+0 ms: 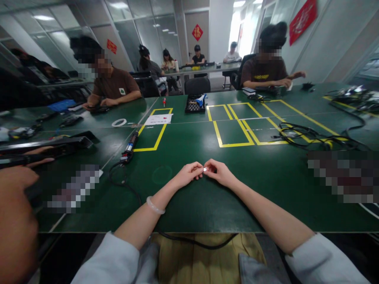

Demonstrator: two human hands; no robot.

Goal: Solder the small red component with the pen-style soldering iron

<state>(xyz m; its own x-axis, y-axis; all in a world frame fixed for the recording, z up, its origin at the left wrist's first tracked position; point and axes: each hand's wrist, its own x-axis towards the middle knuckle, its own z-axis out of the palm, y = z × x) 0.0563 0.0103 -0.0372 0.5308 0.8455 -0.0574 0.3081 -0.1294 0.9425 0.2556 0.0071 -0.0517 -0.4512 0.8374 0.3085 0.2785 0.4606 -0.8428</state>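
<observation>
My left hand (191, 173) and my right hand (219, 172) meet fingertip to fingertip above the near part of the green table (189, 211). Between them is a tiny shiny, whitish piece (205, 169), too small to name. Thumb and fingers of each hand are closed in a pinch on it. A pale bangle (155, 206) circles my left wrist. To the left of my hands lies a black and silver electric screwdriver (130, 144), its cable running toward the table's near edge.
Yellow tape outlines (235, 145) mark the table. Farther back are a black tray (195, 105), a white sheet (158, 119), a red-handled screwdriver (164, 102) and a tape roll (119, 122). Black cables (308, 136) tangle at right. A co-worker's arm (17, 221) reaches in at left.
</observation>
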